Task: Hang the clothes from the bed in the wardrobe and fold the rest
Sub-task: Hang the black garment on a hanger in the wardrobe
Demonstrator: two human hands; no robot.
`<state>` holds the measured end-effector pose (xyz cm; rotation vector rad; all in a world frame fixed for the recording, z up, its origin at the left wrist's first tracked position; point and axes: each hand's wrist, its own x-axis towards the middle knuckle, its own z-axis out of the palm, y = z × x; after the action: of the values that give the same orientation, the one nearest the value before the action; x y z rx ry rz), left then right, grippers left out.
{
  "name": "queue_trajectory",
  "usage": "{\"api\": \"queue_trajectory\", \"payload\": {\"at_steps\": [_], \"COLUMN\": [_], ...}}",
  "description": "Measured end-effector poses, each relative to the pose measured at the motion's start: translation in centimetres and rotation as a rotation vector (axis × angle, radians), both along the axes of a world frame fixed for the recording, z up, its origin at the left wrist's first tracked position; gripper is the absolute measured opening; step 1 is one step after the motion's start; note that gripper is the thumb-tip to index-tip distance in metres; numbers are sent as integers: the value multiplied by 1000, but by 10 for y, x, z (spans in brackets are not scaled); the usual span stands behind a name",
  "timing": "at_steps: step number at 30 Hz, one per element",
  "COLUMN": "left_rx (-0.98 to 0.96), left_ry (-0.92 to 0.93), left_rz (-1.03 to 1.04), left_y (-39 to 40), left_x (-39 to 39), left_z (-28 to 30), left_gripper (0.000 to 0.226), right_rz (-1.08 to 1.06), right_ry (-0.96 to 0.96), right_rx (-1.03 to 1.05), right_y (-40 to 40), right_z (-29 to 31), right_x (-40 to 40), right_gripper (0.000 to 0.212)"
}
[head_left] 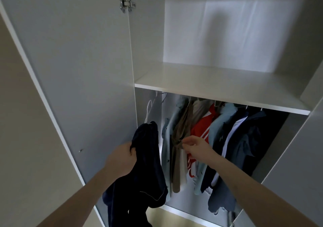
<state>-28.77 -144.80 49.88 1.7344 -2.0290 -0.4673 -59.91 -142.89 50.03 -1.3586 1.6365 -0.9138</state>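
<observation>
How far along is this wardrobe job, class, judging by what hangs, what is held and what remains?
Done: several garments, including a red jacket, already hang under the shelf. In hand: the left hand grips a dark navy garment on a white hanger, not yet on the rail; the right hand pinches a hanging tan garment. Left: hanging it; the bed is out of view.

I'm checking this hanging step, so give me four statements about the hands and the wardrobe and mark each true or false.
1. The left hand grips a dark navy garment. True.
2. The right hand rests on the shelf. False: it pinches the tan garment hanging below.
3. The wardrobe door is closed. False: it stands open on the left.
4. An orange garment with white stripes hangs among the clothes. True.
</observation>
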Motion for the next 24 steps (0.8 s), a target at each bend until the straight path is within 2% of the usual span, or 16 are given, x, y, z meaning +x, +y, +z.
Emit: {"api": "queue_trajectory", "payload": {"at_steps": [7, 10, 15, 21, 24], "left_rx": [-19, -8, -19, 27, 47], "left_ry": [-28, -23, 22, 95, 73], "left_rz": [-31, -42, -65, -104, -125], "left_y": [-78, -123, -185, -241, -260], "left_x": [-34, -43, -60, -81, -88], "left_z": [-19, -32, -45, -46, -44], "left_gripper": [24, 20, 18, 22, 21], "right_rz": [5, 5, -43, -131, -107], "right_ry": [127, 192, 197, 215, 264], "right_rx": [16, 24, 42, 10, 5], "right_y": [-73, -107, -150, -179, -189], "right_z": [-16, -22, -32, -39, -40], "right_x": [-6, -9, -13, -17, -19], "right_gripper": [27, 28, 29, 23, 27]}}
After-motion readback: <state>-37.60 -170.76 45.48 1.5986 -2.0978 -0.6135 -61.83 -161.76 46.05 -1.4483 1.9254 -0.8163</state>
